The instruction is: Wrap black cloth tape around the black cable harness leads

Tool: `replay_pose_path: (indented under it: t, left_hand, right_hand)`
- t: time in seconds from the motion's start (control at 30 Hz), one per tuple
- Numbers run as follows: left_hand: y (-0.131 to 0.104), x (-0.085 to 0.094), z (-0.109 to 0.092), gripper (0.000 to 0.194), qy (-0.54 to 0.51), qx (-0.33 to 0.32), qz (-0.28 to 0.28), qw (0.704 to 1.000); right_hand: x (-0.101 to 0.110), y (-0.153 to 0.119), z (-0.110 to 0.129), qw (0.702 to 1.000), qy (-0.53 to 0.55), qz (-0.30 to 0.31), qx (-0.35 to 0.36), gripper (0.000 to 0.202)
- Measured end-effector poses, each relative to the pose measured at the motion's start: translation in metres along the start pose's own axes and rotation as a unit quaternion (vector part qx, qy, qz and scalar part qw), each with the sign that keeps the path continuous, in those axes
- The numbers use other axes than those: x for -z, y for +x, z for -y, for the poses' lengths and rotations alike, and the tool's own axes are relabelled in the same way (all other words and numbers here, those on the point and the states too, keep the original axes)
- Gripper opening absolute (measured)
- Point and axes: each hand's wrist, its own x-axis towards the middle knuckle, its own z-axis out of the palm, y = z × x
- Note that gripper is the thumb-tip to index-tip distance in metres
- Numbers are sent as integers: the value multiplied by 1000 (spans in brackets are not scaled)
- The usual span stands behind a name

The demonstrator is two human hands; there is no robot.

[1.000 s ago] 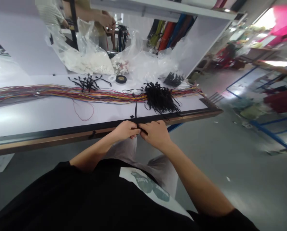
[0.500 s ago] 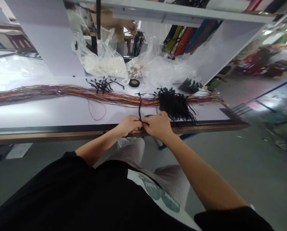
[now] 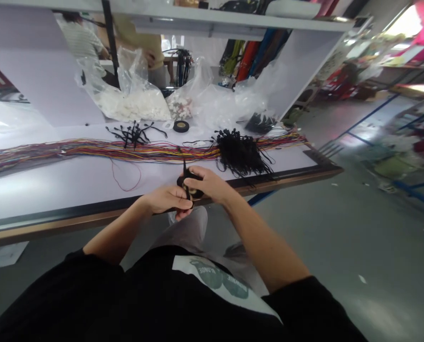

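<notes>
My left hand (image 3: 167, 198) is closed in a pinch on a short black cable (image 3: 184, 166) at the table's front edge. The cable's thin end points up and away from me. My right hand (image 3: 210, 184) grips a roll of black tape (image 3: 198, 194), which is right up against the cable. Fingers hide part of the roll and the cable's lower end. Beyond my hands, a long bundle of coloured wires (image 3: 155, 153) runs along the white table. To the right, a dense pile of short black cables (image 3: 238, 152) lies over that bundle.
A smaller group of black cables (image 3: 135, 134) lies behind the wires, with another tape roll (image 3: 181, 126) beside it. Clear plastic bags of white parts (image 3: 133, 104) stand at the back under a shelf (image 3: 197, 24). A loose red wire (image 3: 126, 190) curls near the front.
The view has turned to the right. My hands have come apart slightly, and the tape roll, mostly hidden before, now shows in my right hand. The black cable is still in my left.
</notes>
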Motion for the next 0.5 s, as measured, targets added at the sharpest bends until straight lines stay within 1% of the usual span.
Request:
replay_pose_path:
  t: [0.03, 0.07, 0.1, 0.17, 0.2, 0.23, 0.27, 0.3, 0.37, 0.4, 0.43, 0.47, 0.5]
  left_hand:
    - [2, 1, 1, 26, 12, 1, 12, 1000]
    - [4, 1, 2, 28, 28, 5, 4, 1000]
    - [5, 1, 3, 29, 51, 9, -24, 998]
    - [8, -1, 5, 29, 132, 16, -119, 984]
    - [10, -3, 7, 29, 192, 20, -172, 966]
    - [12, -5, 9, 29, 261, 24, -219, 940]
    - [14, -7, 12, 30, 331, 29, -254, 908]
    - [17, -10, 15, 32, 399, 34, -277, 873]
    - [22, -11, 20, 32, 506, 46, -293, 810]
    - [23, -10, 22, 32, 538, 48, -288, 791]
    - [24, -6, 24, 32, 556, 49, -280, 781]
    - [23, 0, 24, 31, 558, 51, -276, 781]
    - [22, 10, 24, 30, 546, 59, -281, 787]
  right_hand:
    - [-7, -3, -2, 998, 55, -18, -14, 24]
    - [-12, -5, -4, 994, 100, -44, -19, 23]
    - [-16, -6, -5, 987, 138, -76, -21, 23]
    - [-17, -8, -8, 973, 184, -141, -14, 23]
    - [-17, -8, -9, 967, 190, -170, -8, 24]
    - [-16, -8, -9, 962, 189, -197, -2, 24]
    - [-17, -8, -10, 959, 179, -221, 4, 24]
    - [-17, -8, -10, 957, 163, -240, 10, 24]
    - [-20, -7, -12, 957, 120, -264, 19, 25]
    - [-22, -6, -12, 960, 95, -264, 23, 26]
    - [-23, -6, -13, 964, 67, -257, 25, 26]
    - [-22, -6, -13, 968, 37, -245, 28, 27]
    - [-19, -8, -13, 973, 7, -230, 32, 27]
